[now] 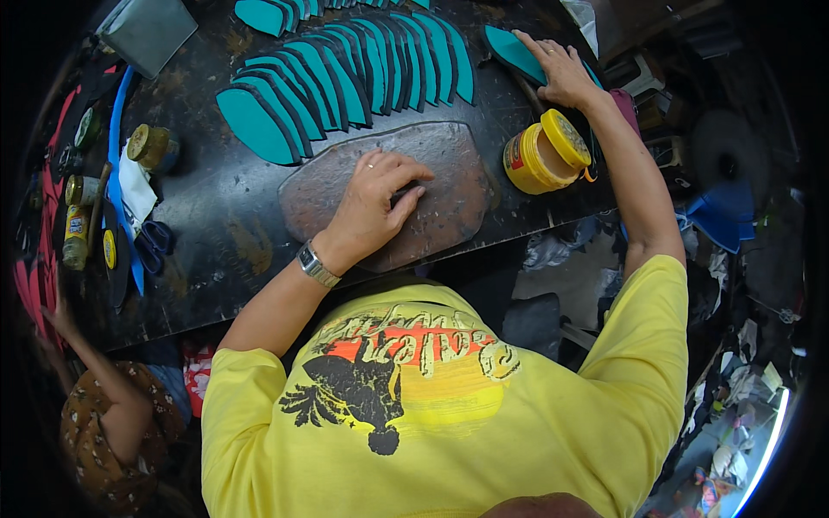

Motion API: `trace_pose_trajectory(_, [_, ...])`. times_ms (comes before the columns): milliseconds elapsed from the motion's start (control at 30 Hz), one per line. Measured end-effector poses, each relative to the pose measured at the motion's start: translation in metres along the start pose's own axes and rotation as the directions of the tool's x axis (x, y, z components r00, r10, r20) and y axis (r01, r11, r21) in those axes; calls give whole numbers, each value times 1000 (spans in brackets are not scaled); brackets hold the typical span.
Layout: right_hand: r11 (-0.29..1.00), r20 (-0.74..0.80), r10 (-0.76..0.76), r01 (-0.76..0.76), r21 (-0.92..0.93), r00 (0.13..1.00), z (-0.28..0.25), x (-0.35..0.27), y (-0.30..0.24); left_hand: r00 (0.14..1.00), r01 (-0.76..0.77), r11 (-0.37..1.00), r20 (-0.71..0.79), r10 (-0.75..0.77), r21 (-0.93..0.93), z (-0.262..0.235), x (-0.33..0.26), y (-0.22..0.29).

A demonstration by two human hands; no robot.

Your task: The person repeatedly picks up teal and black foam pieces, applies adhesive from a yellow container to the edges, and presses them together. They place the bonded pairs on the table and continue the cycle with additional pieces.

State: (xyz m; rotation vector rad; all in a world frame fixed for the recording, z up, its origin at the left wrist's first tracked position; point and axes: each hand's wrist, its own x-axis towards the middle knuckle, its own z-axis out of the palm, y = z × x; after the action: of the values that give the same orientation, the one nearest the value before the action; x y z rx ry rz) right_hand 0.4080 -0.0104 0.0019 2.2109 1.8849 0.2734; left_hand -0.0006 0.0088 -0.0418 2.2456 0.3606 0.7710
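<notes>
My left hand (380, 194) rests on a brown, worn slab (440, 186) at the table's front edge. Its fingers are loosely bent and apart, with nothing between them, and a metal watch is on the wrist. Out to the far right, my right hand (566, 76) spans a teal shoe insole (509, 53), fingers at its far edge and thumb at the near one. Whether more pieces lie beneath it is hidden by the hand. Beyond the slab, a long overlapping row of teal insoles with dark edges (332, 82) fans across the table.
An open yellow tub (528, 164) of tan paste, its lid tilted against it, stands right of the slab. Jars (154, 148), scissors (154, 246) and a blue strip (117, 138) lie at the left. Another person's arm (104, 371) reaches in at lower left.
</notes>
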Motion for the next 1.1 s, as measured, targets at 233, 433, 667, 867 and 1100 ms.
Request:
trace_pose_trajectory(233, [979,177,0,-36,201,984,5,18,-4,1000,-27,998,6,27,60,0,-2,2])
trace_pose_trajectory(433, [980,148,144,-161,113,978,1,29,1,999,5,997,50,-9,73,-1,-2,3])
trace_pose_trajectory(667, [971,270,237,-224,-79,933,1,21,6,998,16,996,67,-23,90,-1,-3,4])
trace_pose_trajectory(867, [956,199,293,-285,-67,935,8,24,9,998,5,996,59,-10,86,-1,-4,3])
trace_pose_trajectory(1100, [894,-57,420,-402,197,906,12,12,26,1000,-14,997,-12,15,82,-3,-2,2])
